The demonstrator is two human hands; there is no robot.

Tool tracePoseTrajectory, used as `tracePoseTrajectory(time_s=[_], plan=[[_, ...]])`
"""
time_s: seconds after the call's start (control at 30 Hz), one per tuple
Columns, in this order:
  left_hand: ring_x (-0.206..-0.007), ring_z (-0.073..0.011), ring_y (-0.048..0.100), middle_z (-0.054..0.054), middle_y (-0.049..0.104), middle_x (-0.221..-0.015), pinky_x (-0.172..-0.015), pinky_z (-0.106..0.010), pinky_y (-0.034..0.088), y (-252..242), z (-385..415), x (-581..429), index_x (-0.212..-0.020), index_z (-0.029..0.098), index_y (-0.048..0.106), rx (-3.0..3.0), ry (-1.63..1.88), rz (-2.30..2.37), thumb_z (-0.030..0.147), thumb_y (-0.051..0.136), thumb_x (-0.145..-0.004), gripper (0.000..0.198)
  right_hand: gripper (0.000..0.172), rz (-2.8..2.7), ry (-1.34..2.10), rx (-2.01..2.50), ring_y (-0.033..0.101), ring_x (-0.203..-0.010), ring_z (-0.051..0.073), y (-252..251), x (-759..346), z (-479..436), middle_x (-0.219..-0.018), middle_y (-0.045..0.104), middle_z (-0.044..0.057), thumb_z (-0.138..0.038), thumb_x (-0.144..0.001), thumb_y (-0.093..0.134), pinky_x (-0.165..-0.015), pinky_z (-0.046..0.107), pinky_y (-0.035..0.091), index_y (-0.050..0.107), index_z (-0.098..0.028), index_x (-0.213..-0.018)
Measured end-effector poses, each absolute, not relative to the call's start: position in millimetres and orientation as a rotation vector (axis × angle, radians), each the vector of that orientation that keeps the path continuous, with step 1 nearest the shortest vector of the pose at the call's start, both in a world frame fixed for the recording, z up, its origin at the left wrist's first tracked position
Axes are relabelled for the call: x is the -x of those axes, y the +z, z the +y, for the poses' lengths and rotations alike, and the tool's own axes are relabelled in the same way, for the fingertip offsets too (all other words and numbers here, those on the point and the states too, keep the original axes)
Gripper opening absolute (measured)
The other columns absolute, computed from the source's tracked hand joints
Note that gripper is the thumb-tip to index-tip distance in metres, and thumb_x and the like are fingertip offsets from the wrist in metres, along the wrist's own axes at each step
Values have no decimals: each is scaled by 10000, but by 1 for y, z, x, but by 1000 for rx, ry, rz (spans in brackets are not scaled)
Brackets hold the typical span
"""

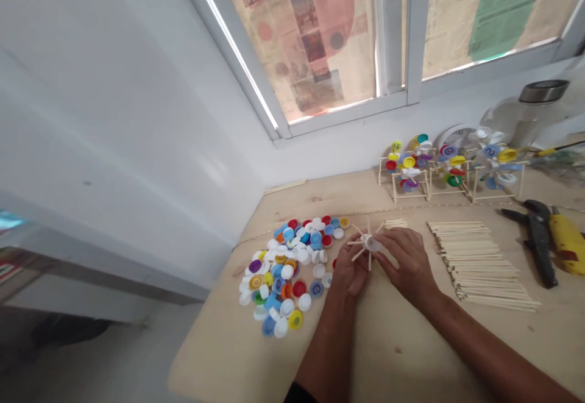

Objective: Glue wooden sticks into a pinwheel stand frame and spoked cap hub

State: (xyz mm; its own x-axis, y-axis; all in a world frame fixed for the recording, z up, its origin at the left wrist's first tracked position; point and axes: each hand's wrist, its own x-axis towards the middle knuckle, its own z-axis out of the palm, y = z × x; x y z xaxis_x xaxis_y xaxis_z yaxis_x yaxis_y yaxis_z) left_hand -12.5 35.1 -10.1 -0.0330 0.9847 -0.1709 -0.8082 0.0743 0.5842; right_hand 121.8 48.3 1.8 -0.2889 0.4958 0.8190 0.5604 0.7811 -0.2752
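Observation:
In front of me is a small wheel of thin wooden sticks (357, 242) that fan out like spokes. A white bottle cap (373, 243) shows at its middle. My left hand (350, 274) is closed on the spokes from the left. On the other side, my right hand (408, 264) has its thumb and forefinger closed about the white cap; its fingertips are partly hidden. A loose pile of coloured bottle caps (286, 272) lies to the left of my left hand, and a row of wooden sticks (482, 266) lies right of my right hand.
Several stick-framed wheels with coloured caps (409, 174) stand along the wall. At the right lie a black tool with handles (539, 247) and a yellow glue gun (568, 241). A clear jar (521, 116) stands behind. The wooden table (219, 354) ends at the left.

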Motion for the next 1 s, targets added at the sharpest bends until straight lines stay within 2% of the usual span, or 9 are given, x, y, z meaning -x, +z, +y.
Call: tracePoseTrajectory(time_s=[0.4,0.77,1.0], plan=[[-650,-92,594,-9,658,-758,-596,-190,456,-7,35,11,-759,130,661,-331,1480,611,154,779,-615,188,242,-1944,-86,792,556,-931,212,2,-123,47,-945,646,69,-199,-831,584,-824,381,397,591,-203,-1073],[-606,-86,585,3,652,-713,-585,-190,444,-3,34,9,-763,127,647,-286,1478,639,138,799,-566,249,268,-1937,-128,782,551,-906,211,3,-123,45,-927,638,72,-184,-814,614,-812,374,400,583,-188,-1080],[-634,-96,602,-16,670,-745,-602,-196,446,-7,37,8,-796,122,673,-274,1497,615,118,766,-597,220,253,-1955,-174,812,550,-908,207,-3,-123,51,-929,641,70,-200,-819,610,-813,363,394,577,-185,-1069]])
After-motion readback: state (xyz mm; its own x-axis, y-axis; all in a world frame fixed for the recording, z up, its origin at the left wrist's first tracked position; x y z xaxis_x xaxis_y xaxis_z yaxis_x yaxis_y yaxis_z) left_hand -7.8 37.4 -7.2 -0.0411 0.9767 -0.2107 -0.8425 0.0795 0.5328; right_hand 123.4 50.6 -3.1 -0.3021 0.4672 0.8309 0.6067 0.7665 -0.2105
